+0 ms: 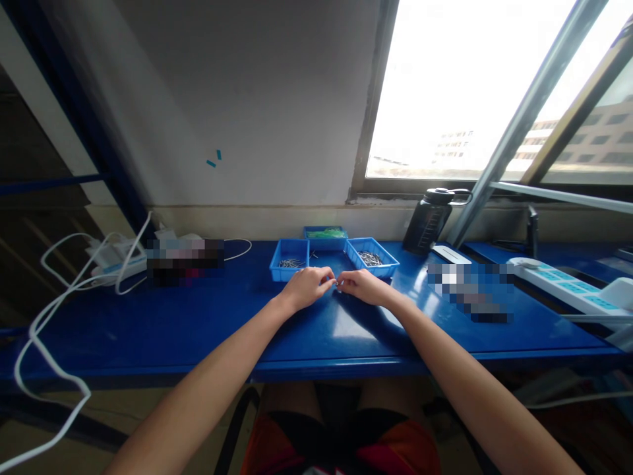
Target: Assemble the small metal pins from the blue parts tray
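Observation:
My left hand [309, 289] and my right hand [364, 287] meet over the blue table, fingertips pinched close together. Whatever lies between the fingertips is too small to make out. Just beyond my left hand stands a blue bin [277, 272] holding a few small metal pieces [291, 263], which look like screws. Behind my right hand, another blue bin [386, 271] contains a larger heap of similar metal pieces [370, 258]. Farther back, by the wall, a third blue bin [305, 233] has green, plastic-looking material [326, 233] in it.
The blue table [198, 336] runs along the wall below a window. At right are a black bottle [428, 223], a white power strip [568, 287] and a blurred-out item [472, 293]. White cables [54, 369] and another blurred-out item [180, 260] are at left.

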{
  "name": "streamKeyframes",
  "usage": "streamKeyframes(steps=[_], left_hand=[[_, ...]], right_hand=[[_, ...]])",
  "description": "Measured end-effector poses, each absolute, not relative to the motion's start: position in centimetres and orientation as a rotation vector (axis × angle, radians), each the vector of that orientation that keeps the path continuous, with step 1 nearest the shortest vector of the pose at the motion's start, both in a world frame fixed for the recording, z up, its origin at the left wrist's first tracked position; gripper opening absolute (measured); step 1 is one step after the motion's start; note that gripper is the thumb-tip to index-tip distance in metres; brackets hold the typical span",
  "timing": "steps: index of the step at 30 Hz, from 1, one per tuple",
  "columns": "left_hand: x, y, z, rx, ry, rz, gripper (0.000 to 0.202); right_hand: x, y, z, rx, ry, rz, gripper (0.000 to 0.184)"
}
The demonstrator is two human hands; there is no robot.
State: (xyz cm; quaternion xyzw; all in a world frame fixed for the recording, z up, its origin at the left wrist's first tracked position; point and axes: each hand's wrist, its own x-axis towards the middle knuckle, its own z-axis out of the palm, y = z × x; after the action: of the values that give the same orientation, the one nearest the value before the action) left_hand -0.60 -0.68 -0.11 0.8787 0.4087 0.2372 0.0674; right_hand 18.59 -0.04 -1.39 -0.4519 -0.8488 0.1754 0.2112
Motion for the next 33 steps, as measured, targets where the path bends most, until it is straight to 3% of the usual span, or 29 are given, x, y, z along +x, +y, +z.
streamKeyframes(steps=[17,24,33], left_hand=[[-1.1,0.0,-1.0,2.654,1.339,0.480,0.028],[-1.0,-0.2,-0.7,2.631,1.301,0.664,0.028],[-0.6,-0.1,-0.4,2.596,1.093,0.880,0.027]], right_hand=[[18.0,-0.9,0.1,-1.146,-2.194,0.497,0.022],[18.9,0.0,-0.5,-1.273,-2.234,0.414,0.020],[18.1,-0.3,-1.1,-1.127,-2.228,0.754,0.031]])
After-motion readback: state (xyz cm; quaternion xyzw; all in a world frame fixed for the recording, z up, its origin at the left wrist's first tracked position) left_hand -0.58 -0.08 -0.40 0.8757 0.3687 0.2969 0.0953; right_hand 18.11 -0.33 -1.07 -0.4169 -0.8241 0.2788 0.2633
